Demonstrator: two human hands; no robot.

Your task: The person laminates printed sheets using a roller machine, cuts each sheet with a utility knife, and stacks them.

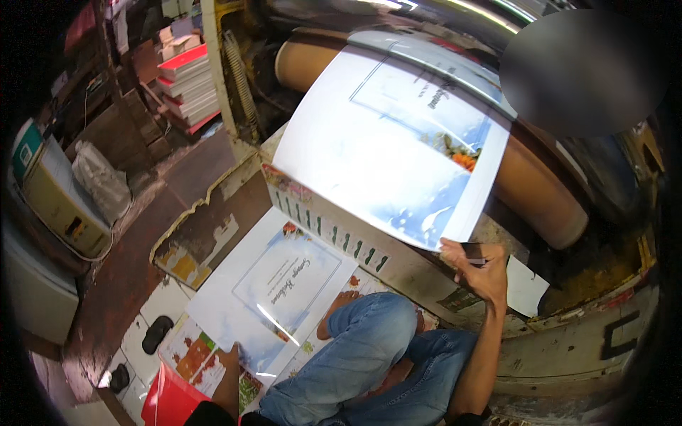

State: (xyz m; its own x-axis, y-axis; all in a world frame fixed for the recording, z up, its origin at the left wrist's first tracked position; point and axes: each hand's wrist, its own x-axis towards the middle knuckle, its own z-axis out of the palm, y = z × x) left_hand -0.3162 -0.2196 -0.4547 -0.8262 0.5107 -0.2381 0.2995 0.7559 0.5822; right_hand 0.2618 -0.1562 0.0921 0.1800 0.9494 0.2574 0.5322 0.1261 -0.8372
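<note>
Right hand (486,273) is pinching the near right corner of the upper printed sheet (383,156) between thumb and fingers, that white-and-blue sheet spreading across the middle of a brown roller (543,202). Left hand (229,362) is reaching to the near edge of the lower printed sheet (234,298), but whether its fingers are gripping it, can't tell. That lower sheet is lying beside the person's bent legs in blue jeans (369,334), with a red sheet (174,401) sitting near the left forearm.
</note>
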